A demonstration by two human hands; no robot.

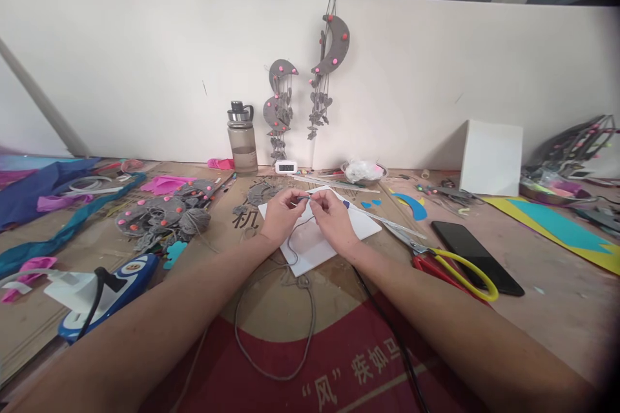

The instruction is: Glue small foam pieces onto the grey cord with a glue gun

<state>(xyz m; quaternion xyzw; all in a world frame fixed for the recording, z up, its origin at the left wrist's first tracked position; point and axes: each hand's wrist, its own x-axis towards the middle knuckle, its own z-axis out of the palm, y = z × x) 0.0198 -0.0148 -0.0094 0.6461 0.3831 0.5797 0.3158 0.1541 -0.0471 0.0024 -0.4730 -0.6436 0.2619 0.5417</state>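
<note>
My left hand (283, 214) and my right hand (335, 218) meet over a white board (310, 262), their fingertips pinched close together. Between them they grip a short stretch of grey yarn (311, 329). From the fingers the yarn drops across the board and runs in a wide loop over the cardboard below. Fingers partly cover the pinched part, so any knot there cannot be made out. Just left of the board lies a grey felt piece (261, 193). Two small blue hearts (371, 204) and a blue crescent (413, 205) lie to the right.
Scissors (465, 271) and a black phone (477, 257) lie at right. Grey felt pieces with pink dots (165, 216) and a power strip (109, 293) are at left. A bottle (242, 142) and a small clock (285, 167) stand behind; moon hangings (334, 45) hang on the wall.
</note>
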